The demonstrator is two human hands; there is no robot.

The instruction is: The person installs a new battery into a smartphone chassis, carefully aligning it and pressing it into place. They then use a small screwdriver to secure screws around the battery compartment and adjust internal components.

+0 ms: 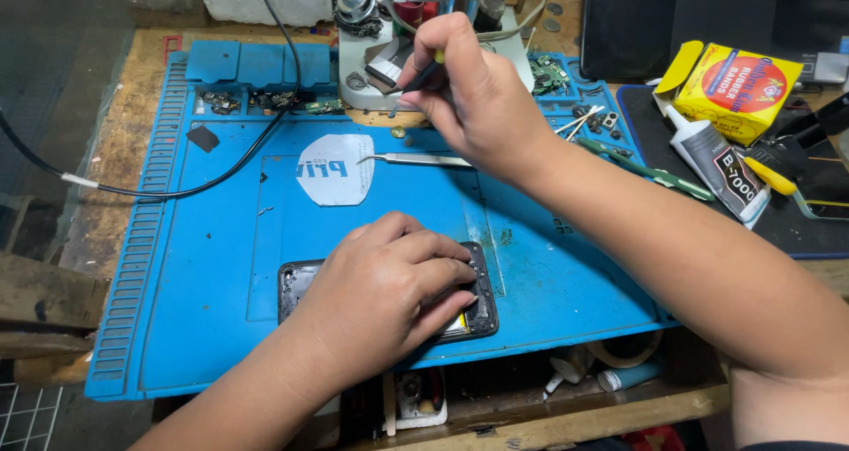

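Taking the blue work mat [203, 265] as the landmark: a rounded white sticker with blue lettering [335, 169] lies flat on its upper middle. Off its upper right corner stands a small yellow cardboard box [737, 88] with a red round emblem, flap open. Just below that box lies a white glue tube with a black label [721, 168], slanted.

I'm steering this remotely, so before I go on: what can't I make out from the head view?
- Opened phone: mostly covered by left hand.
- Dark tool in right hand: its tip is hidden by the fingers.
- Parts in mat's tray slots: too small.
- Laptop: cut by top edge.
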